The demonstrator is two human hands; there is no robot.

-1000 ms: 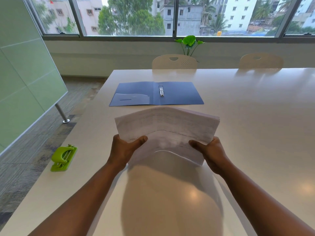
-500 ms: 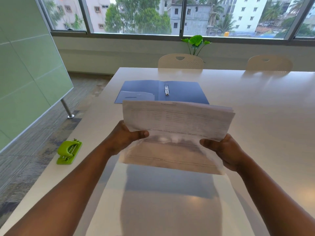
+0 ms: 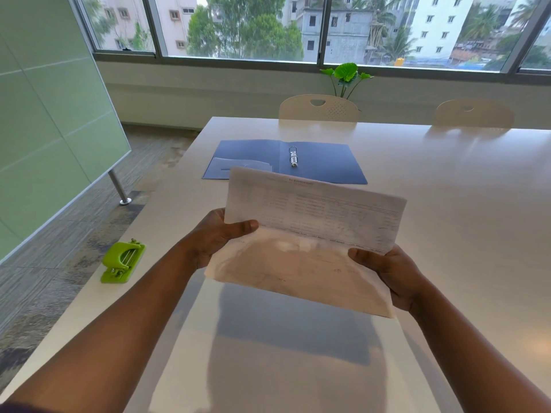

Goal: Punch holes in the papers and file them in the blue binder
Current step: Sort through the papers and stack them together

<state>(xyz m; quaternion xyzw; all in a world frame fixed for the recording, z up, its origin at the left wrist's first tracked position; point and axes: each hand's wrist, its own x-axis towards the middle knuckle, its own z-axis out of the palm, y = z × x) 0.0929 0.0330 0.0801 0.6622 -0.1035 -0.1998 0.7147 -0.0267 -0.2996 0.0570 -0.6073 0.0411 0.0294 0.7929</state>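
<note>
A stack of printed papers (image 3: pixel 313 222) is held above the white table (image 3: pixel 447 204), bent over along its middle so the top half leans toward me. My left hand (image 3: pixel 217 234) grips its left edge, thumb on the front. At the right edge, my right hand (image 3: pixel 384 272) grips it the same way. The blue binder (image 3: pixel 328 162) lies open flat beyond the papers, its metal rings (image 3: pixel 293 156) at the spine; the papers hide part of its near edge. A green hole punch (image 3: pixel 122 262) sits near the table's left edge, left of my left forearm.
Two cream chairs (image 3: pixel 319 108) (image 3: pixel 474 113) stand at the far side of the table. A small green plant (image 3: pixel 346 74) rises behind them below the windows. A green glass partition (image 3: pixel 44 144) on a metal leg stands on the floor to the left.
Both hands have raised the papers off the table, and the fold has deepened. The stack now covers part of the binder's near edge.
</note>
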